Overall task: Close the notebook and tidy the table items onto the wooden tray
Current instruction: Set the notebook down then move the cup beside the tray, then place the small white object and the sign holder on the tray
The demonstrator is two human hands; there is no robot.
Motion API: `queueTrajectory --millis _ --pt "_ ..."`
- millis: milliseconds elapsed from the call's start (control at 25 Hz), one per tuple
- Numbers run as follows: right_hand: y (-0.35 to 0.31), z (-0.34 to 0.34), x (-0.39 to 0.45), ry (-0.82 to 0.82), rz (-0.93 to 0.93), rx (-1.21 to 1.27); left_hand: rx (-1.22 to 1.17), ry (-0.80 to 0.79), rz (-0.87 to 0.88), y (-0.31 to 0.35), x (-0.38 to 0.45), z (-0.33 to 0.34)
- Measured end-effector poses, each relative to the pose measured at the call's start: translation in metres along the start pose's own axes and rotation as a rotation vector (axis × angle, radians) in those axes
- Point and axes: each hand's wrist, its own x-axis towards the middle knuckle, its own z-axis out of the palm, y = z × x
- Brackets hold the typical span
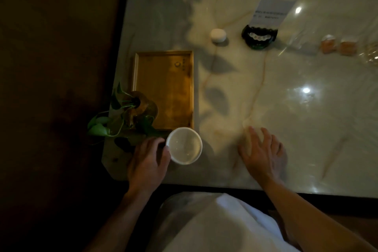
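A wooden tray (163,88) lies at the left of the marble table (286,98), with a glass bottle holding a green plant (141,106) on its near left corner. A white cup (184,145) stands just in front of the tray. My left hand (148,161) grips the cup's left side. My right hand (263,151) lies over a small tan object (248,139) on the table near the front edge; what the object is I cannot tell. No notebook is in view.
A small white round lid-like object (218,35) and a dark stand (258,37) holding a clear sign (272,4) sit at the back. Orange wrapped items under clear plastic (337,46) lie at the far right. A white cloth (214,225) covers my lap.
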Motion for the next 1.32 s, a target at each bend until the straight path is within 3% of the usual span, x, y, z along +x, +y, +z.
queueTrajectory --millis 120,200,320,440,600,720,880,1320 --pt "0.011 -0.024 0.024 -0.086 -0.151 -0.072 -0.071 -0.068 0.245 0.038 0.02 -0.003" --pt "0.018 -0.041 0.044 -0.211 -0.217 -0.107 -0.003 -0.229 0.311 0.062 0.05 0.0" --pt "0.026 -0.06 0.075 -0.389 -0.291 -0.109 0.124 -0.542 0.337 0.091 0.103 0.014" --pt "0.032 -0.08 0.108 -0.525 -0.319 -0.158 0.321 -0.681 0.403 0.114 0.152 0.033" --pt "0.04 -0.103 0.155 -0.599 -0.355 -0.227 0.488 -0.828 0.304 0.13 0.2 0.055" --pt "0.041 -0.12 0.193 -0.594 -0.332 -0.245 0.536 -0.794 0.283 0.143 0.23 0.063" --pt "0.036 -0.139 0.244 -0.413 -0.253 -0.211 0.597 -0.67 0.357 0.161 0.269 0.069" --pt "0.005 -0.105 0.301 -0.028 0.109 0.288 0.412 -0.241 0.36 0.167 0.352 0.086"
